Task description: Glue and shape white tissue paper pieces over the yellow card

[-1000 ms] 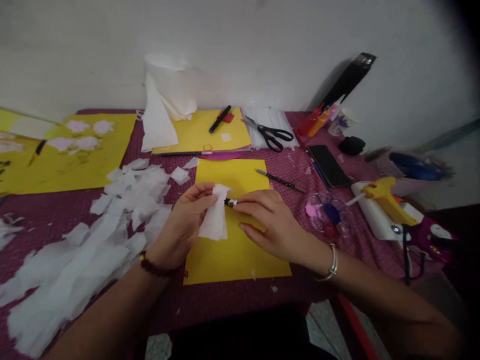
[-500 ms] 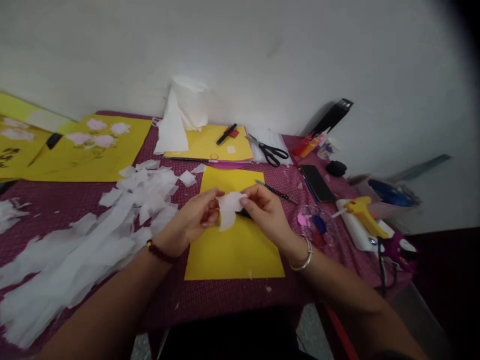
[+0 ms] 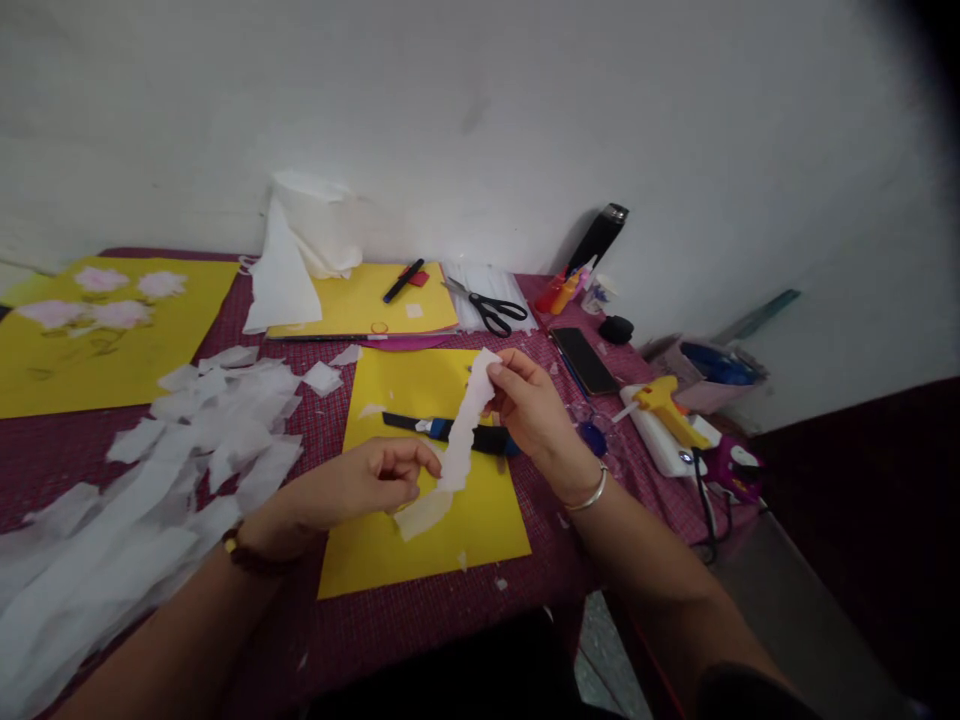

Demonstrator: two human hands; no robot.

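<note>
Head view: a surface under a dark red checked cloth runs along a white wall. Loose white tissue pieces heap on its left half. A yellow sheet with pale pink blossoms lies at far left. A plain yellow sheet lies centre, directly under both hands. A white tissue roll stands against the wall, its tail draping onto another yellow sheet. Left hand low, fingers curled together, pinching the lower part of a white tissue strip. Right hand higher, thumb and fingers pinched on the strip's upper end. The strip hangs stretched between the two hands, above the plain yellow sheet, its bottom end touching the sheet. A dark marker lies flat on that sheet, behind the strip. Right side: yellow glue gun on a white stand, black phone face up. Black-handled scissors near the wall
</note>
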